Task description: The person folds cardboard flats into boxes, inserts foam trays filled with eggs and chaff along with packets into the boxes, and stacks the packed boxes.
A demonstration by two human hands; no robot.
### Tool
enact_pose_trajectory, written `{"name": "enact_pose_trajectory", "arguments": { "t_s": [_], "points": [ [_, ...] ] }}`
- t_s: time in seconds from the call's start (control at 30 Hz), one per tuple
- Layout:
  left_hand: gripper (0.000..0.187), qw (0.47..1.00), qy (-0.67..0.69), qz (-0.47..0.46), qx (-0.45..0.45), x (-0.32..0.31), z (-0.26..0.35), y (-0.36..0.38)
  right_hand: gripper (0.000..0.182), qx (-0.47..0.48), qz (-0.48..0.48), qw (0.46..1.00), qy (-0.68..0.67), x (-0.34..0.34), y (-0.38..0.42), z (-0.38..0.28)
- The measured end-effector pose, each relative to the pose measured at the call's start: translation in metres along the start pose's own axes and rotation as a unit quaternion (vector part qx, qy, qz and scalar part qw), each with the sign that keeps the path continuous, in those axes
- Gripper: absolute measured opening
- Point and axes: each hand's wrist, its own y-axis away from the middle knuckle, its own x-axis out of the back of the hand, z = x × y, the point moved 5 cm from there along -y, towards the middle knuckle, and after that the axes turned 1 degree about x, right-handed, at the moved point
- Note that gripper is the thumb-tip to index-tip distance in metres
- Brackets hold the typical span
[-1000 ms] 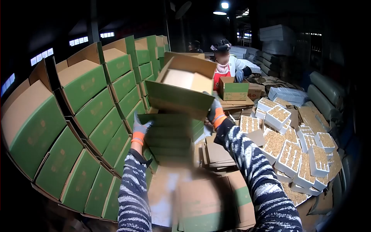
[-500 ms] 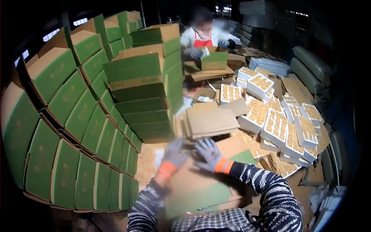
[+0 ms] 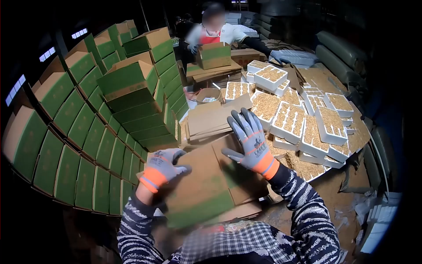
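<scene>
In front of my body is a flattened cardboard box (image 3: 193, 176), tan with a green band along its near edge and a fold line toward its right side. My left hand (image 3: 161, 168), in a grey glove with an orange cuff, grips its left edge with fingers bent and the thumb over the face. Gloved the same way, my right hand (image 3: 251, 143) has its fingers spread above the right-hand panel, the thumb reaching across the cardboard. Just beyond both hands lies a stack of plain cardboard sheets (image 3: 215, 116).
Green and tan open boxes (image 3: 94, 158) rise in stacked rows on the left. White foam trays (image 3: 288, 121) with a tan crumbly filling pile up on the right. Across the work area, a person (image 3: 213, 33) in a red apron stands behind a green box (image 3: 214, 56).
My left hand has moved left to the cardboard's edge, and my right hand has lifted, fingers spread. The cardboard has shifted and turned. My view has swung; the person's arm now reaches toward the right.
</scene>
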Motion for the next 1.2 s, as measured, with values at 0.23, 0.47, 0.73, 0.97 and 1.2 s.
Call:
{"name": "enact_pose_trajectory", "arguments": {
  "t_s": [0.23, 0.47, 0.73, 0.97, 1.2],
  "points": [
    [0.045, 0.993, -0.078, -0.024, -0.082, 0.02, 0.043, 0.003, 0.052, 0.135, 0.085, 0.987, 0.009, 0.001, 0.035, -0.003],
    [0.026, 0.996, -0.064, -0.061, 0.019, 0.057, -0.016, -0.022, 0.021, 0.194, 0.01, 0.935, -0.297, 0.061, 0.026, -0.008],
    [0.034, 0.973, 0.036, 0.087, -0.212, -0.014, 0.059, -0.012, 0.049, 0.099, -0.106, 0.971, -0.189, 0.022, 0.02, -0.026],
    [0.046, 0.966, 0.08, -0.172, -0.175, -0.064, 0.01, -0.008, 0.062, 0.086, -0.548, 0.785, -0.276, -0.002, 0.029, -0.054],
    [0.05, 0.885, 0.352, 0.302, 0.049, -0.052, -0.125, 0.026, 0.054, -0.023, -0.257, 0.936, -0.24, -0.005, 0.031, 0.006]
  ]
}}
